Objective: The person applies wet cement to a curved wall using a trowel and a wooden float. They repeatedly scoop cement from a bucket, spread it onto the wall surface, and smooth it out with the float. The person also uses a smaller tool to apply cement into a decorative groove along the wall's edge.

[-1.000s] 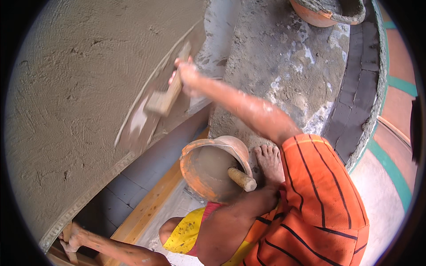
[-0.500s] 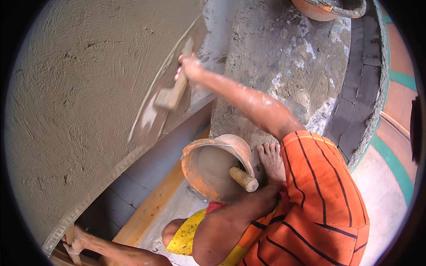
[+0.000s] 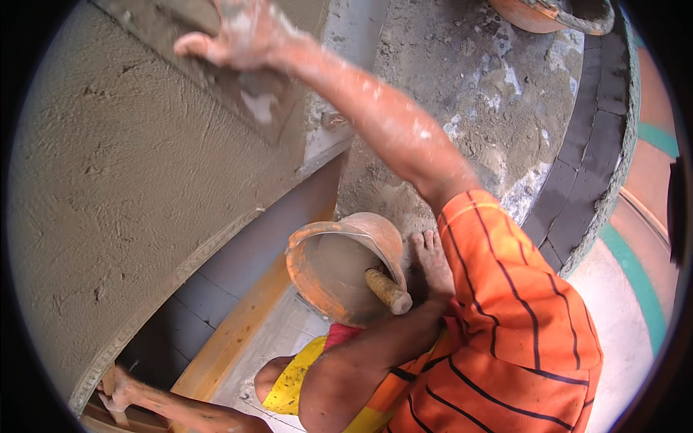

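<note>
My right hand (image 3: 249, 36) is on a plastering float (image 3: 263, 108) at the far side of wet grey mortar (image 3: 123, 173). Its thumb sticks out to the left, while the fingertips run out of view at the top. The float's broad plate lies against the mortar, and most of its handle is hidden. Low at the left, my left hand (image 3: 119, 390) is closed round a narrow wooden piece (image 3: 108, 379) beneath the mortared slab's edge. Near my knees stands an orange bucket (image 3: 299, 270) of grey mix, with a tool's worn, rounded handle (image 3: 388, 291) leaning out.
A second mortar-smeared bucket (image 3: 527, 18) stands at the far right. Dark tiles (image 3: 570, 166) curve along a rough raised edge. A wooden plank (image 3: 238, 325) runs beneath the slab. My bare foot (image 3: 432, 263) rests beside the near bucket on the mortar-spattered floor.
My right hand has moved the float up and away to the left, from the slab's right side further onto the mortar. The plate now lies flatter. My left hand stays in place.
</note>
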Demonstrator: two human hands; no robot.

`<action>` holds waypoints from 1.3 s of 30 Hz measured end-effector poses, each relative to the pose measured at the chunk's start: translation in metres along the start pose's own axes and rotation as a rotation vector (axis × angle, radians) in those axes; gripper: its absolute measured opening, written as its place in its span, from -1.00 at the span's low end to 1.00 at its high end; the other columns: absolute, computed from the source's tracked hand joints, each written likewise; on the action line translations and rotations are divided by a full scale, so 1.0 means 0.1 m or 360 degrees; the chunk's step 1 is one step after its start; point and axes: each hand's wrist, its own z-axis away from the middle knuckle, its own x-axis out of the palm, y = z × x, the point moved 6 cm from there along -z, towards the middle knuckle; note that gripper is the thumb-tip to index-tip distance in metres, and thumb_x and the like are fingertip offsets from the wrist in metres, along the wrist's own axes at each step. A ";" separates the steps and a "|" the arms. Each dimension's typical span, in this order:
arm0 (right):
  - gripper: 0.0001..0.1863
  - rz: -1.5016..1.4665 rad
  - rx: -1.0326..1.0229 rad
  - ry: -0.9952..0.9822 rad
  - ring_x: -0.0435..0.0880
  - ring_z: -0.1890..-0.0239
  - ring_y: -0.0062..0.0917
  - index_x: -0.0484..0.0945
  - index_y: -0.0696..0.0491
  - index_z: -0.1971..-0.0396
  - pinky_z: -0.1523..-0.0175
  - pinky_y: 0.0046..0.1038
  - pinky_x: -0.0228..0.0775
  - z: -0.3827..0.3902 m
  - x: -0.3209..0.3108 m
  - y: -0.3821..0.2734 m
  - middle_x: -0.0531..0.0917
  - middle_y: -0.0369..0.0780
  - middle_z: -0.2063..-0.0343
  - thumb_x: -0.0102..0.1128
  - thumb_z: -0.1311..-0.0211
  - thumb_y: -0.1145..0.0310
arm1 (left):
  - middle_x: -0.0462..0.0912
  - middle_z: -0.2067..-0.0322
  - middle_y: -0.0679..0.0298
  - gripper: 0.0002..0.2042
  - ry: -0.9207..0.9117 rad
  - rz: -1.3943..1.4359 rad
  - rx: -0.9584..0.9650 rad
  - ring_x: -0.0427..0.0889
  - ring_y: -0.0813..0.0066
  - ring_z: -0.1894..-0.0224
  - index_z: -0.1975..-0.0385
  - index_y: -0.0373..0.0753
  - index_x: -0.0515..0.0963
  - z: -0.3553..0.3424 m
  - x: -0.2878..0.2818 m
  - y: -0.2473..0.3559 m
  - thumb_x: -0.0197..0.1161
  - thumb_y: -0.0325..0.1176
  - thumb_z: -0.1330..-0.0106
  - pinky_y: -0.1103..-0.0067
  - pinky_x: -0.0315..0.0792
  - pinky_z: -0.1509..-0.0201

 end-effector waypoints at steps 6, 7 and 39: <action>-0.34 0.0411 -0.0018 0.0099 0.60 0.12 -0.05 0.44 0.13 0.07 0.01 -0.18 0.44 -0.53 -0.74 0.48 0.62 0.07 0.23 0.39 0.08 -0.01 | 0.36 0.53 0.20 -0.85 0.0067 -0.0096 0.0080 0.44 0.33 0.38 0.47 -0.19 0.34 -0.17 -0.12 0.27 0.08 -0.34 0.04 0.36 0.32 0.10; -0.35 0.0368 0.0089 0.0011 0.60 0.12 -0.08 0.45 0.14 0.09 0.01 -0.19 0.45 -0.49 -0.66 0.69 0.62 0.06 0.24 0.39 0.08 -0.02 | 0.36 0.52 0.20 -0.85 0.0076 -0.0116 0.0087 0.44 0.33 0.38 0.46 -0.18 0.34 -0.21 -0.18 0.32 0.08 -0.34 0.04 0.37 0.32 0.09; 0.23 -0.0313 0.0916 -0.0215 0.08 -0.36 -0.04 0.50 0.27 -0.02 -0.41 -0.11 -0.04 0.48 0.20 1.36 0.20 0.17 -0.25 0.23 0.48 -0.59 | 0.39 0.52 0.17 -0.86 0.0070 -0.0069 0.0188 0.45 0.22 0.37 0.48 -0.24 0.33 0.40 0.09 -0.22 0.09 -0.36 0.00 0.15 0.34 0.18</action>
